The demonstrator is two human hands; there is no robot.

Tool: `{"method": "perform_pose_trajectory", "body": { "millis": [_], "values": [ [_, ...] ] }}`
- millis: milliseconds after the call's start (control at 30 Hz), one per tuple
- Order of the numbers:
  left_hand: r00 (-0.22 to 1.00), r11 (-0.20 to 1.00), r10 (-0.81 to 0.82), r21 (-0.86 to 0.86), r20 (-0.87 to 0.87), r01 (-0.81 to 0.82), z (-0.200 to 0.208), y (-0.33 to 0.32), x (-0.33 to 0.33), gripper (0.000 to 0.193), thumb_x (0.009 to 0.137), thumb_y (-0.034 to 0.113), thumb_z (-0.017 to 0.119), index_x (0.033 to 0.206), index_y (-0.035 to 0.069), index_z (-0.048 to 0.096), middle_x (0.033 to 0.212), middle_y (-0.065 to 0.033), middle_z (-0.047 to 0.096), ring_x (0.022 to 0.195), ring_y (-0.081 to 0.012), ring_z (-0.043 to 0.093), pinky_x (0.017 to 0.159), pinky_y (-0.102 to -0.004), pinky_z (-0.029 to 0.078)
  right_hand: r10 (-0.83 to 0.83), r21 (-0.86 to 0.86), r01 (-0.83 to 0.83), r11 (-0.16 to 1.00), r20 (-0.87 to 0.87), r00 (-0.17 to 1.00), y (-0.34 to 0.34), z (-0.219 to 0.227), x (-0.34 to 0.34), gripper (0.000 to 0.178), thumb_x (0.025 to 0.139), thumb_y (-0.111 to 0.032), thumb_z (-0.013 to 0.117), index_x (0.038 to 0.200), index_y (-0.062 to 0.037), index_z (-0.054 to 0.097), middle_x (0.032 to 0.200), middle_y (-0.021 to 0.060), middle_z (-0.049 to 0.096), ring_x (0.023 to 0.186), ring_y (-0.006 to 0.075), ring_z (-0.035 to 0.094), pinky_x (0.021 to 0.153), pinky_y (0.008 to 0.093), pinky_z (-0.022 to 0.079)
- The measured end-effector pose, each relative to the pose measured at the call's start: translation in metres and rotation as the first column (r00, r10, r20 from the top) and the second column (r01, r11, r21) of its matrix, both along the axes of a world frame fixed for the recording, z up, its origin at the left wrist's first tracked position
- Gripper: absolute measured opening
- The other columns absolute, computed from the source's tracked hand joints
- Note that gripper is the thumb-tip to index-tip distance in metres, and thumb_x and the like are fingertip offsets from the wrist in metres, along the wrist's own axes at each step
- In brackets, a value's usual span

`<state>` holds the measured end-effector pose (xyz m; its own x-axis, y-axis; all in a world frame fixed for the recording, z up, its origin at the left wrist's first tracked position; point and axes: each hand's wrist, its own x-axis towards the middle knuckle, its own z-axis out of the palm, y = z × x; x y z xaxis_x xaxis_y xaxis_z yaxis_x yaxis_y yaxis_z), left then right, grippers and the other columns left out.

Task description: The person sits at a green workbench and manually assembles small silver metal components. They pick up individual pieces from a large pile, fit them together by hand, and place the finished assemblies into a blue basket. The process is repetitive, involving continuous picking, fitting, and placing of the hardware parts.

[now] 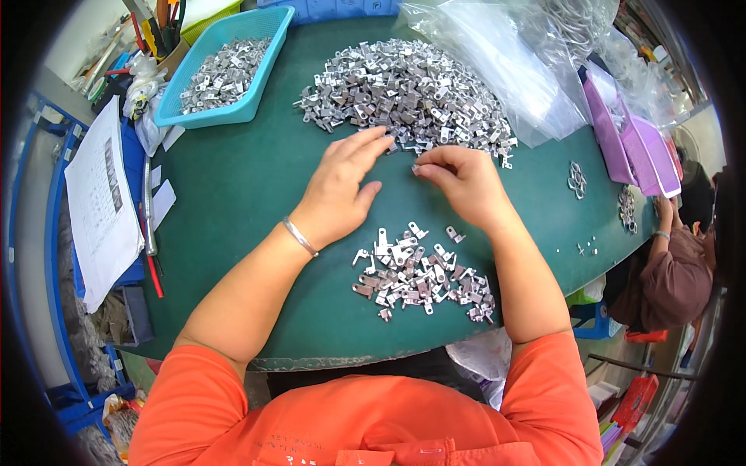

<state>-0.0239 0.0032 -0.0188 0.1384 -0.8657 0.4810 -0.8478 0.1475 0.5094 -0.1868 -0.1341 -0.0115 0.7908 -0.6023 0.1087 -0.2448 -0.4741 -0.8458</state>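
Note:
A large heap of small bent metal brackets (412, 89) lies on the green table (225, 179) at the far side. My left hand (338, 182) rests at the heap's near edge, fingers stretched out and thumb apart, holding nothing. Just to its right, my right hand (462, 182) pinches a small metal bracket (416, 168) between thumb and fingertips; most of that piece is hidden. Between my forearms lies a smaller, loose pile of the same brackets (420, 272), each with a hole in its tab.
A turquoise basket (247, 109) holding brackets stands at the back left. Clear plastic bags (505, 70) lie at the back right, beside a purple basket (610, 140). Metal rings (576, 180) sit on the right. Papers (105, 202) overhang the left edge. Another person's arm (660, 241) shows at right.

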Motion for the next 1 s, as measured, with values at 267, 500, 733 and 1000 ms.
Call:
{"method": "perform_pose_trajectory", "body": {
  "millis": [267, 500, 733, 1000],
  "values": [
    [0.995, 0.995, -0.062, 0.085, 0.077, 0.055, -0.007, -0.005, 0.0, 0.051, 0.075, 0.0, 0.064, 0.124, 0.008, 0.054, 0.122, -0.0103, 0.054, 0.113, -0.0317, 0.05, 0.095, -0.0409, 0.04, 0.028, 0.622, -0.054, 0.781, 0.051, 0.998, -0.003, 0.025, -0.01, 0.015, 0.089, -0.01, 0.062, 0.094, 0.0027, 0.067, 0.074, 0.0049, 0.066, 0.06, 0.0069, 0.057, 0.048, 0.0195, 0.044],
    [1.0, 0.999, -0.021, 0.042, -0.014, 0.022, -0.005, 0.002, 0.01, 0.019, 0.072, -0.002, 0.068, 0.09, 0.003, 0.064, 0.092, -0.0084, 0.06, 0.083, -0.0254, 0.059, 0.074, -0.0324, 0.047, 0.103, 0.25, -0.081, 0.965, -0.078, 0.992, -0.013, 0.05, -0.031, 0.013, 0.085, -0.008, 0.062, 0.092, 0.0004, 0.069, 0.073, 0.0045, 0.067, 0.065, 0.01, 0.06, 0.057, 0.026, 0.049],
    [0.853, 0.985, 0.15, 0.154, -0.5, -0.083, -0.001, 0.008, 0.004, 0.014, 0.078, -0.001, 0.067, 0.092, 0.002, 0.064, 0.083, -0.0016, 0.059, 0.066, -0.0057, 0.055, 0.058, -0.0202, 0.045, -0.295, -0.339, 0.248, 0.908, -0.094, 0.951, -0.013, 0.007, -0.063, 0.021, 0.076, -0.008, 0.07, 0.095, -0.0003, 0.065, 0.086, 0.013, 0.059, 0.081, 0.0273, 0.06, 0.074, 0.0348, 0.049],
    [0.072, 0.944, 0.132, 0.147, -0.989, 0.294, 0.005, 0.011, -0.006, 0.028, 0.085, 0.002, 0.064, 0.112, -0.001, 0.058, 0.097, -0.0084, 0.062, 0.085, -0.0174, 0.065, 0.074, -0.0274, 0.055, -0.346, 0.254, 0.345, 0.904, -0.042, 0.937, -0.012, 0.0, -0.062, 0.015, 0.085, -0.008, 0.064, 0.095, 0.0026, 0.064, 0.082, 0.0104, 0.064, 0.069, 0.0212, 0.061, 0.061, 0.032, 0.05]
  ]
}}
